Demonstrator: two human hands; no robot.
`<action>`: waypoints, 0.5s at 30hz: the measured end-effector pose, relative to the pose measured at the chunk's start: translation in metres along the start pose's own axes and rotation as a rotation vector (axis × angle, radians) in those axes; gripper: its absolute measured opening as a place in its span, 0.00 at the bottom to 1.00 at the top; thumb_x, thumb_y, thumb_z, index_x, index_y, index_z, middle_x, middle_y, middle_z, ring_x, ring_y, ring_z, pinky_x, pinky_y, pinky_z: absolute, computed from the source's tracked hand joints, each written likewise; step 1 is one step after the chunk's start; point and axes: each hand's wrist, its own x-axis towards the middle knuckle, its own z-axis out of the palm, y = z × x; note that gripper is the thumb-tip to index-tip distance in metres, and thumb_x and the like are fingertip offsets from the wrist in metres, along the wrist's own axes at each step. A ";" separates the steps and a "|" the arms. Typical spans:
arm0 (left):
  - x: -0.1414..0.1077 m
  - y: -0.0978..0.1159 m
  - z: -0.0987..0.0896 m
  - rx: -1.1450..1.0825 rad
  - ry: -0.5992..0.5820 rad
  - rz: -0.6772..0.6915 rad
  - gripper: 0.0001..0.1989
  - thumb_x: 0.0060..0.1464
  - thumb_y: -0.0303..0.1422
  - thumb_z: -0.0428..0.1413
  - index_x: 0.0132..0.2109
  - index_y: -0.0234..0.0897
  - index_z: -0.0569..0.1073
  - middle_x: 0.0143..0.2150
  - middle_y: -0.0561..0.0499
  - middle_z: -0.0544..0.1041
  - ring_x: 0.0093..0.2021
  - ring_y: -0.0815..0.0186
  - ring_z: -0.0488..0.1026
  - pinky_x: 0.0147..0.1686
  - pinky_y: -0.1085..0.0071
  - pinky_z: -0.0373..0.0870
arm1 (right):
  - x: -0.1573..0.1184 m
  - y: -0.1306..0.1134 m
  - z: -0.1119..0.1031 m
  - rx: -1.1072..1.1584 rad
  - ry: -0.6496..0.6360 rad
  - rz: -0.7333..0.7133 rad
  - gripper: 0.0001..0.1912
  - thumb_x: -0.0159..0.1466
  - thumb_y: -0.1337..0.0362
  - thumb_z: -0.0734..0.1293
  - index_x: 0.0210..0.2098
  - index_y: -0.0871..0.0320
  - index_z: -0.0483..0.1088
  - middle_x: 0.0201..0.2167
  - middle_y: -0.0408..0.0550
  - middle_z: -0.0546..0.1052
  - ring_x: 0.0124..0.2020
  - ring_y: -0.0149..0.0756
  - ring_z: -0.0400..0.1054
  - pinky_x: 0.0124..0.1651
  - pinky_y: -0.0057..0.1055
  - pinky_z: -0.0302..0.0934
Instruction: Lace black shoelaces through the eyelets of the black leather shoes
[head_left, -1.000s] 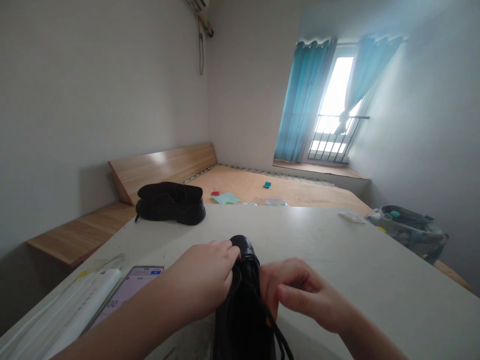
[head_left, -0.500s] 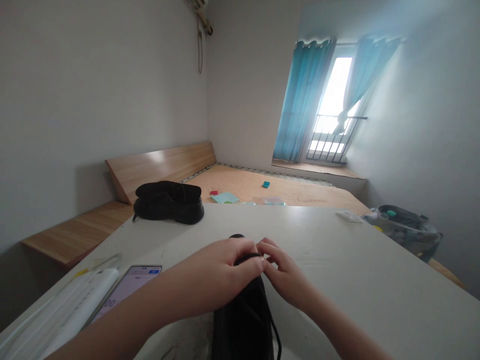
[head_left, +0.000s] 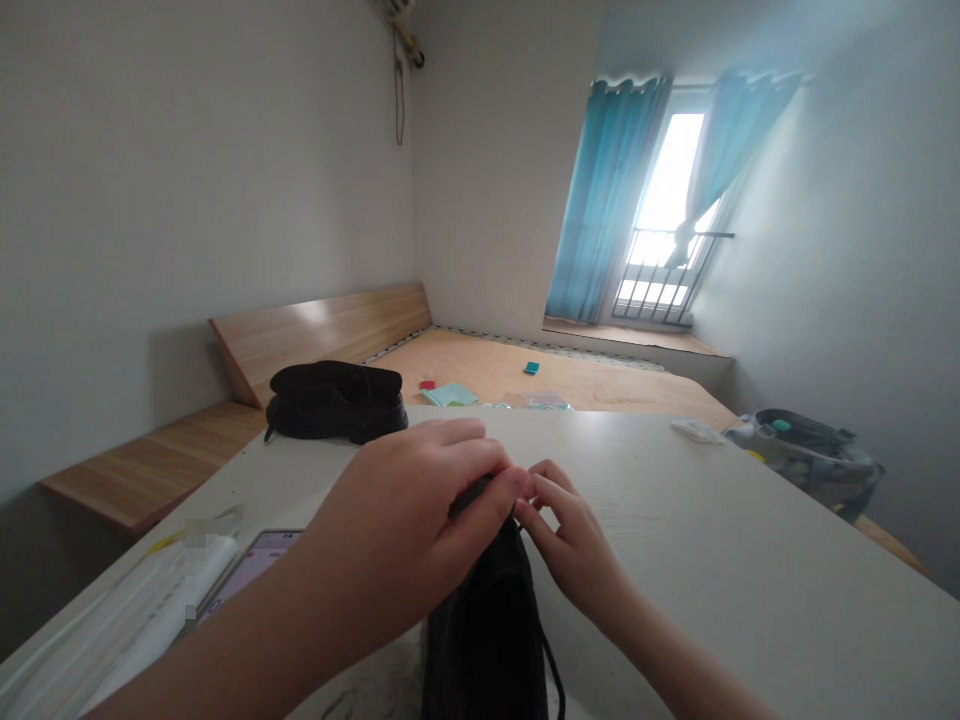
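A black shoe stands on the white table in front of me, its opening toward me. One dark shoelace hangs down its right side. My left hand arches over the front of the shoe, thumb and fingers pinched together at the lacing. From the right, my right hand meets it with thumb and fingertips closed on the lace, a short bit of which shows just under them. The fingers hide most of the lacing. Another black shoe lies on its side at the table's far left.
On the left a phone lies beside a white packet in clear plastic, partly behind my left forearm. A small clear packet rests at the far right table edge. Beyond are a bed and a grey bag.
My left hand has risen and turned over the shoe's front, its fingers lifting. The right hand has shifted slightly right, fingers still pinched. The dark loop seen in the left hand is now hidden.
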 end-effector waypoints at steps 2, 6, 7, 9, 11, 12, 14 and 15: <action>-0.001 0.002 -0.003 0.072 -0.011 0.030 0.18 0.62 0.36 0.46 0.25 0.36 0.66 0.25 0.55 0.67 0.27 0.70 0.63 0.26 0.72 0.53 | -0.001 -0.002 0.001 0.066 -0.033 0.065 0.22 0.58 0.45 0.68 0.21 0.58 0.70 0.27 0.44 0.65 0.34 0.36 0.59 0.41 0.33 0.57; -0.004 0.006 -0.007 -0.079 -0.217 -0.033 0.21 0.63 0.41 0.45 0.24 0.37 0.64 0.20 0.58 0.63 0.22 0.73 0.60 0.21 0.72 0.50 | -0.001 -0.008 0.002 0.262 -0.076 0.228 0.27 0.60 0.40 0.63 0.21 0.58 0.65 0.21 0.42 0.64 0.26 0.33 0.60 0.34 0.32 0.58; -0.006 0.007 -0.007 -0.123 -0.273 -0.053 0.21 0.63 0.41 0.45 0.25 0.37 0.66 0.21 0.58 0.64 0.23 0.73 0.60 0.21 0.72 0.51 | 0.000 -0.010 0.001 0.307 -0.068 0.247 0.27 0.59 0.40 0.63 0.19 0.57 0.62 0.19 0.41 0.61 0.25 0.32 0.58 0.32 0.32 0.58; -0.010 0.009 -0.007 -0.187 -0.373 -0.092 0.20 0.63 0.42 0.46 0.27 0.38 0.69 0.23 0.58 0.67 0.25 0.73 0.63 0.22 0.74 0.54 | 0.003 -0.015 -0.002 0.373 -0.048 0.250 0.29 0.58 0.40 0.64 0.17 0.55 0.51 0.18 0.38 0.55 0.22 0.30 0.55 0.30 0.30 0.58; -0.014 0.012 -0.008 -0.221 -0.441 -0.116 0.18 0.63 0.42 0.47 0.30 0.39 0.72 0.26 0.58 0.70 0.27 0.72 0.65 0.24 0.76 0.57 | 0.006 -0.019 -0.006 0.395 -0.035 0.228 0.31 0.56 0.40 0.65 0.18 0.54 0.44 0.19 0.37 0.51 0.21 0.28 0.52 0.29 0.30 0.57; -0.015 0.014 -0.008 -0.228 -0.457 -0.123 0.17 0.62 0.42 0.48 0.30 0.39 0.72 0.26 0.58 0.71 0.27 0.72 0.65 0.24 0.76 0.58 | 0.007 -0.021 -0.009 0.385 -0.035 0.216 0.31 0.56 0.40 0.64 0.18 0.54 0.44 0.19 0.37 0.51 0.19 0.27 0.50 0.27 0.29 0.56; -0.014 0.019 -0.007 -0.251 -0.483 -0.091 0.14 0.61 0.41 0.51 0.34 0.39 0.75 0.30 0.56 0.74 0.29 0.71 0.68 0.26 0.78 0.61 | 0.007 -0.024 -0.013 0.323 -0.045 0.194 0.29 0.57 0.40 0.62 0.19 0.53 0.46 0.20 0.36 0.53 0.16 0.25 0.44 0.21 0.28 0.50; -0.012 0.021 -0.007 -0.268 -0.518 -0.039 0.12 0.61 0.39 0.51 0.36 0.39 0.75 0.32 0.55 0.75 0.31 0.71 0.70 0.28 0.79 0.62 | 0.006 -0.025 -0.015 0.274 -0.047 0.181 0.27 0.58 0.40 0.61 0.19 0.54 0.49 0.19 0.36 0.54 0.16 0.25 0.41 0.20 0.28 0.45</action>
